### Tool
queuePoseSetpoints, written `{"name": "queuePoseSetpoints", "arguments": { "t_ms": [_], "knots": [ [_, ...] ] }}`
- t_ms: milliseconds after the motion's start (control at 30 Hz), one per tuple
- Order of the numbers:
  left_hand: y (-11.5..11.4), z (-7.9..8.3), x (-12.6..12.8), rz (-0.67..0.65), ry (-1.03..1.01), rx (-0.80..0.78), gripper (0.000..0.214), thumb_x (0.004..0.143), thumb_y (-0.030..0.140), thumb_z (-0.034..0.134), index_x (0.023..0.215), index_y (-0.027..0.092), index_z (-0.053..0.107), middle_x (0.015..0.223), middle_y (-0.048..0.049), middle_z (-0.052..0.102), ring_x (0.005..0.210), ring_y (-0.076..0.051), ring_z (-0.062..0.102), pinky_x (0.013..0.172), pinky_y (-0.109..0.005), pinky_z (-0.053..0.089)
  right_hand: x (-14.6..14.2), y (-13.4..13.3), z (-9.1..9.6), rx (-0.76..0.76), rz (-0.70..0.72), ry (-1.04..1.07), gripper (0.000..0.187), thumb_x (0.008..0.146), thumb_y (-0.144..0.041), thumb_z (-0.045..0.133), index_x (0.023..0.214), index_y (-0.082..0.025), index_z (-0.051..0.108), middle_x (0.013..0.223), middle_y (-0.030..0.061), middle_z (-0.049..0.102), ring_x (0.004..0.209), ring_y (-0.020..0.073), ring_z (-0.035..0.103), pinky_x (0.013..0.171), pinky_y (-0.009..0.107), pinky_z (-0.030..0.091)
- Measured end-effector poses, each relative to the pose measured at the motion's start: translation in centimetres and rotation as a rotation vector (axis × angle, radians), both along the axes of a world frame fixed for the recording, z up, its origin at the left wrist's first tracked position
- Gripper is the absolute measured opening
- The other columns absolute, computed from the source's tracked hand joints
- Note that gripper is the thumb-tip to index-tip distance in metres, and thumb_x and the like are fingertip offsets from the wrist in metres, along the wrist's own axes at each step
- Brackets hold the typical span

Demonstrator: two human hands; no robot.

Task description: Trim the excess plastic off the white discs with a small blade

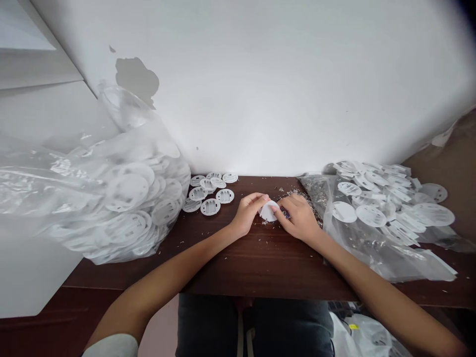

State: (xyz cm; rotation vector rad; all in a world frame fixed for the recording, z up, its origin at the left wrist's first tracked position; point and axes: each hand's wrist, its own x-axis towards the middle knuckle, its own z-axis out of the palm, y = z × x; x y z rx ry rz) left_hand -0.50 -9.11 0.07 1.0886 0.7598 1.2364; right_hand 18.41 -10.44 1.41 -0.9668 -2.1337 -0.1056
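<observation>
Whitewashed wall (pixel 260 89) rises behind a dark wood table (pixel 260 270) scattered with pale shavings (pixel 297 196). Both hands meet near the table's middle. The left hand (pixel 247 213) has its fingers together, curled over the rim of a white plastic disc (pixel 268 212), while the right hand (pixel 299 218) presses its closed fingertips against the opposite side, clamping the disc between them just above the wood. Something dark shows beneath the right fingers, too small to tell. Slotted discs (pixel 208 194) lie in a loose pile to the left, beside a bulging plastic bag (pixel 126 198); a flatter bag (pixel 375 258) lies right.
</observation>
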Motion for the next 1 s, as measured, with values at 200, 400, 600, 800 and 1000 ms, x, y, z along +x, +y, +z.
{"name": "queuePoseSetpoints", "arguments": {
  "t_ms": [200, 400, 600, 800, 1000],
  "knots": [
    [0.4, 0.0, 0.0, 0.027, -0.072, -0.09, 0.034, 0.074, 0.043, 0.086, 0.093, 0.017, 0.076, 0.088, -0.0046, 0.071, 0.077, -0.015, 0.062, 0.07, -0.028, 0.048, 1.4, 0.7, 1.3, -0.184, 0.098, 0.595, 0.031, 0.106, -0.036, 0.045, 0.108, -0.025, 0.074, 0.101, 0.0062, 0.076, 0.098, 0.0254, 0.069, 0.09, 0.046, 0.051],
    [0.6, -0.3, -0.2, 0.015, -0.091, -0.119, 0.029, 0.072, 0.039, 0.086, 0.089, 0.017, 0.075, 0.085, -0.0036, 0.07, 0.073, -0.013, 0.06, 0.067, -0.027, 0.046, 1.7, 1.4, 2.3, -0.413, 0.442, 1.313, 0.024, 0.092, -0.039, 0.058, 0.084, -0.024, 0.075, 0.069, 0.0022, 0.07, 0.082, 0.0234, 0.073, 0.086, 0.043, 0.057],
    [0.6, 0.0, 0.0, 0.037, -0.108, -0.114, 0.024, 0.071, 0.034, 0.085, 0.083, 0.017, 0.073, 0.081, -0.0022, 0.067, 0.07, -0.012, 0.058, 0.064, -0.025, 0.044, 1.1, 0.7, 2.1, -0.6, 0.469, 1.294, 0.013, 0.088, -0.034, 0.057, 0.082, -0.027, 0.065, 0.056, -0.0003, 0.057, 0.07, 0.0243, 0.068, 0.077, 0.044, 0.056],
    [0.4, 0.2, 0.0, 0.014, -0.03, -0.088, 0.022, 0.074, 0.037, 0.081, 0.083, 0.018, 0.073, 0.077, -0.0011, 0.064, 0.068, -0.013, 0.056, 0.063, -0.026, 0.043, 0.7, 0.4, 1.8, -0.652, 0.439, 1.118, 0.017, 0.09, -0.041, 0.05, 0.085, -0.027, 0.059, 0.06, 0.0001, 0.057, 0.078, 0.0269, 0.07, 0.078, 0.045, 0.055],
    [0.2, 0.2, -0.1, -0.005, 0.008, -0.07, 0.021, 0.074, 0.036, 0.081, 0.084, 0.018, 0.074, 0.078, -0.0008, 0.066, 0.068, -0.012, 0.055, 0.064, -0.026, 0.042, 0.5, 0.2, 2.1, -0.682, 0.509, 1.186, 0.015, 0.09, -0.034, 0.052, 0.084, -0.025, 0.064, 0.062, 0.0012, 0.06, 0.08, 0.0267, 0.071, 0.08, 0.044, 0.054]
  ]
}}
